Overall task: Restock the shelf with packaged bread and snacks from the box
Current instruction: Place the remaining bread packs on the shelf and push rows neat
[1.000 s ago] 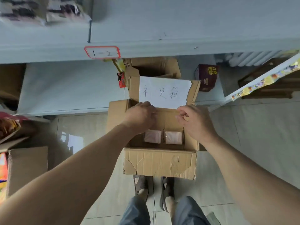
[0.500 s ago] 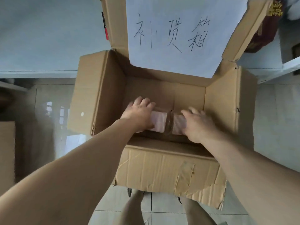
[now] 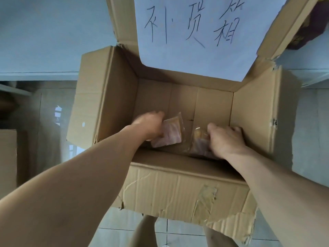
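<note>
Both hands inside the open cardboard box on the floor. Left hand w/ fingers closed on one clear bread pack, tilted up; right hand fingers gripping another pack beside it.

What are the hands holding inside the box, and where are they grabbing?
Each hand grips a clear bread packet: left hand its left edge, right hand its right side.

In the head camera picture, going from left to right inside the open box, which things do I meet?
left hand → left bread packet → right bread packet → right hand.
</note>
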